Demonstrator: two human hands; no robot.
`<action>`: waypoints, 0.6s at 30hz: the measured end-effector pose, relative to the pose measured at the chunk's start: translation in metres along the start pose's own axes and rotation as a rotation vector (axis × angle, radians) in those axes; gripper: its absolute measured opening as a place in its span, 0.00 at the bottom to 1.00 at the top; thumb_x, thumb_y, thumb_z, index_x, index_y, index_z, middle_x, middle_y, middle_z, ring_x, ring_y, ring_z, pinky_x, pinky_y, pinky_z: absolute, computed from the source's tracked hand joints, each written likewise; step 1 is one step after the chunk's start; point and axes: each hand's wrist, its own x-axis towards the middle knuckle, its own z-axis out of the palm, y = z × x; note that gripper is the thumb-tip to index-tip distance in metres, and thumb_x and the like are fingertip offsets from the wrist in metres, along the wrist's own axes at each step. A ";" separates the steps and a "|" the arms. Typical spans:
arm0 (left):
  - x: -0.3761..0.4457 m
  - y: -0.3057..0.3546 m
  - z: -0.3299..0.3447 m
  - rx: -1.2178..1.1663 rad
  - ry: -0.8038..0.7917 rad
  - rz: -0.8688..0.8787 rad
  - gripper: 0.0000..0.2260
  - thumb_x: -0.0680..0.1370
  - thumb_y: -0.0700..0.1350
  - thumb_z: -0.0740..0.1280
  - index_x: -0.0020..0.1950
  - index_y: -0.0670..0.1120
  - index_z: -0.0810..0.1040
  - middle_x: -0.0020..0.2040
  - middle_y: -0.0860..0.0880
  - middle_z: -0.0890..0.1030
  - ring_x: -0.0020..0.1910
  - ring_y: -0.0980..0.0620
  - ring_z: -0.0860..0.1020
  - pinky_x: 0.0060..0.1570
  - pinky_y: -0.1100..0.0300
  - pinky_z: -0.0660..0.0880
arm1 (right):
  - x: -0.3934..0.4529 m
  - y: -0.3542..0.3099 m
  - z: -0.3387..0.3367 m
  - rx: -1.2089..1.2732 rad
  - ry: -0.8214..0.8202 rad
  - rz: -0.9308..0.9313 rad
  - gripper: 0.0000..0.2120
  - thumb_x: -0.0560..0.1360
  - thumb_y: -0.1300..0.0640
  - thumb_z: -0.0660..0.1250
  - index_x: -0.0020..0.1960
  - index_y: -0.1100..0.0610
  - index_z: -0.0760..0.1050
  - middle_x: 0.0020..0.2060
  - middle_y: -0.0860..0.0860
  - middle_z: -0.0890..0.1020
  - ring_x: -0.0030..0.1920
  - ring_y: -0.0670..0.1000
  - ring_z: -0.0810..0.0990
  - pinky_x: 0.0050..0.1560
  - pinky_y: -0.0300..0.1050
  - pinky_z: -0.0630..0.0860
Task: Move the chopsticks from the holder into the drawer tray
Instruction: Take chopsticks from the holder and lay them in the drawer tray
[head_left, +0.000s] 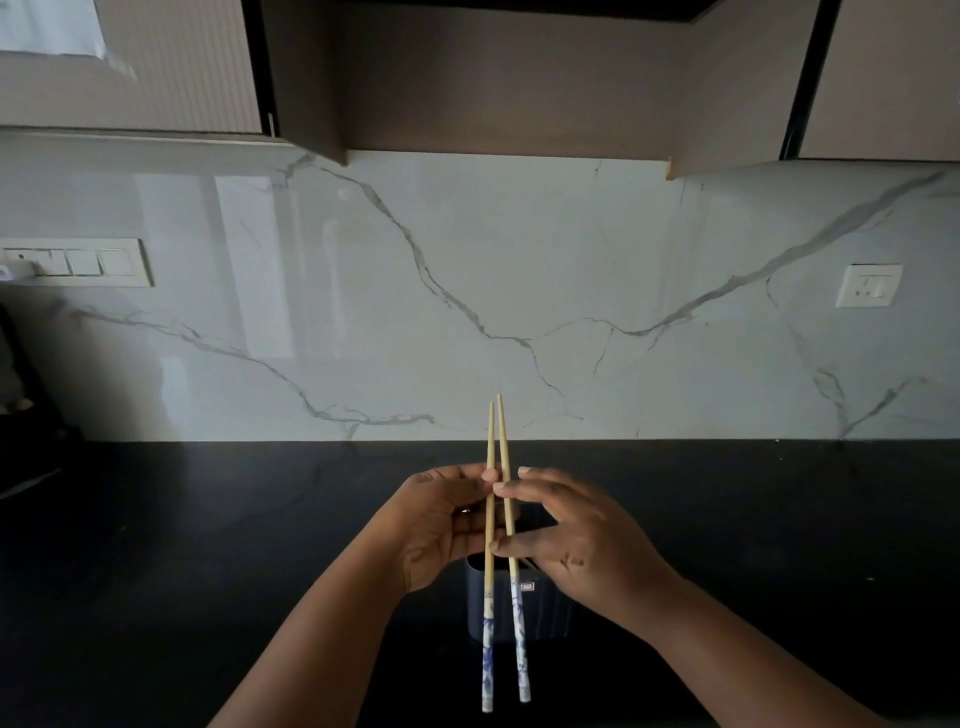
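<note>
Two wooden chopsticks (489, 582) with blue-and-white patterned thick ends are held above the black counter, thin tips pointing away toward the wall. My left hand (441, 525) grips them from the left and my right hand (576, 540) pinches them from the right, fingers of both meeting around the middle of the sticks. Below the hands stands a dark grey ribbed holder (545, 613), mostly hidden by my hands and the sticks. No drawer or tray is in view.
The black countertop (208, 545) runs left to right against a white marble backsplash (519, 291). A switch panel (78, 262) sits on the wall at left and a socket (868, 286) at right. Wall cabinets (493, 78) hang overhead. Dark objects stand at the far left edge.
</note>
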 end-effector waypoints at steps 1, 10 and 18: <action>0.000 0.000 0.000 -0.004 0.004 0.002 0.07 0.74 0.40 0.67 0.46 0.42 0.85 0.44 0.39 0.84 0.40 0.44 0.84 0.36 0.52 0.82 | -0.001 0.000 0.001 0.017 0.000 0.007 0.21 0.59 0.69 0.80 0.45 0.48 0.86 0.57 0.54 0.83 0.58 0.59 0.81 0.52 0.55 0.80; -0.004 -0.004 0.004 0.004 0.013 -0.003 0.07 0.76 0.39 0.66 0.50 0.39 0.83 0.42 0.39 0.84 0.37 0.46 0.83 0.33 0.56 0.80 | -0.009 -0.001 0.009 0.028 -0.029 -0.016 0.23 0.62 0.67 0.80 0.52 0.46 0.85 0.65 0.54 0.78 0.64 0.58 0.78 0.53 0.54 0.81; -0.007 -0.008 0.010 -0.009 -0.028 -0.035 0.12 0.71 0.42 0.69 0.51 0.38 0.81 0.40 0.40 0.82 0.36 0.46 0.80 0.30 0.57 0.78 | -0.013 -0.001 0.014 -0.005 -0.043 -0.081 0.21 0.66 0.63 0.79 0.55 0.45 0.83 0.66 0.53 0.77 0.66 0.59 0.76 0.47 0.58 0.82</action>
